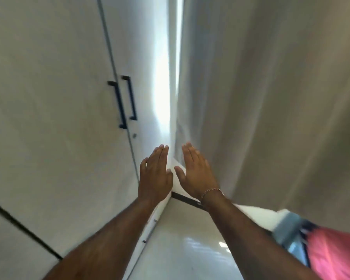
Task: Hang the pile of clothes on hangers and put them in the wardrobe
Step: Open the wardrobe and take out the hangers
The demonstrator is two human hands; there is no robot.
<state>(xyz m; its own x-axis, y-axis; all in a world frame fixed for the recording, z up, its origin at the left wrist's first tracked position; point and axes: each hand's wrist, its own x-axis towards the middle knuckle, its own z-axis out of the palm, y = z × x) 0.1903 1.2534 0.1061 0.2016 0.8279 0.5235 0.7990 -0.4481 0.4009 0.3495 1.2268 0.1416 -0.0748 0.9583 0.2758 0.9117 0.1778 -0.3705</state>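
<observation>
- Two hands: I see my left hand (156,174) and right hand (196,172) raised side by side at centre frame, just apart. The fingers of both are straight and released, grasping nothing; whether they touch a surface I cannot tell.
- One bracelet (211,192) circles the right wrist.
- One wardrobe (49,118) fills the left half of the frame, with two closed doors meeting at a vertical seam.
- Two dark handles: one handle (117,105) left of the seam, a second handle (130,98) right of it, both upright and parallel.
- One small round lock (134,135) sits below the handles.
- One pale curtain (271,98) hangs across the right half.
- One bright narrow gap (164,77) runs between the wardrobe's edge and the curtain, straight above my hands.
- Clothes (321,245): a blurred pile at lower right, showing one pink and one blue piece, well apart from both hands; the rest I cannot count.
- One glossy floor (180,249) strip lies open between my forearms, at bottom centre.
</observation>
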